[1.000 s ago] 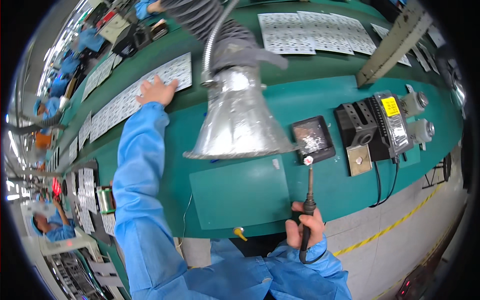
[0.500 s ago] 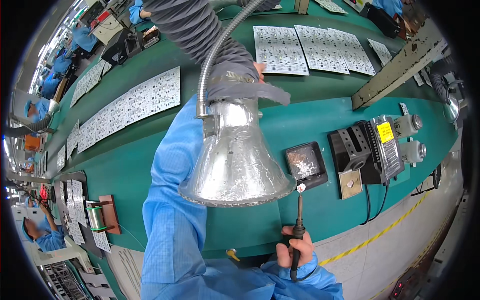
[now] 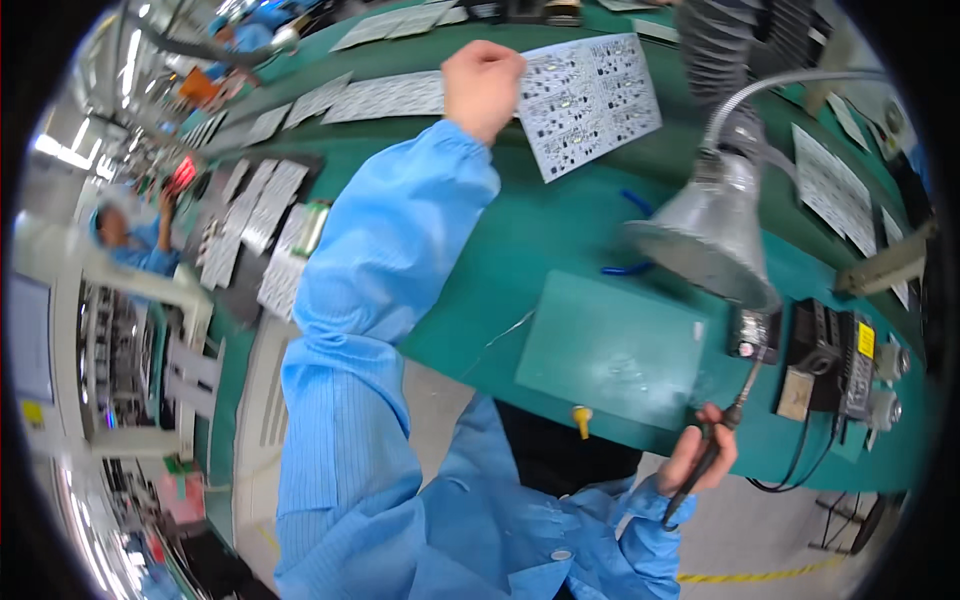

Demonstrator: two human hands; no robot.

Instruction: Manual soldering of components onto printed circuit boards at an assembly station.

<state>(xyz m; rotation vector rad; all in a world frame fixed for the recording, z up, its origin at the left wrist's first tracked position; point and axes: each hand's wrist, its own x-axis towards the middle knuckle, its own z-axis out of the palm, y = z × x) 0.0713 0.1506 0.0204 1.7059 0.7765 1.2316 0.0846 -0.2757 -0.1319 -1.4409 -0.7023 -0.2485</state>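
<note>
My left hand, stretched far out over the bench, is closed on the left edge of a white circuit board panel. The panel is raised and tilted, its face dotted with small dark parts. Close to the bench's near edge, my right hand grips a soldering iron by its dark handle. The iron points up and away, its tip in front of a small dark tray beneath a metal fume hood. Some right-hand fingers are hidden behind the handle.
A translucent mat lies on the green bench, with blue tool handles behind it. A soldering station with cables stands at right. More panels lie along the far strip. A yellow-topped key sticks out at the near edge.
The view has swung left. My left hand, mostly hidden behind the fume hood before, now shows plainly with a circuit board panel in its grip. My right hand keeps hold of the soldering iron.
</note>
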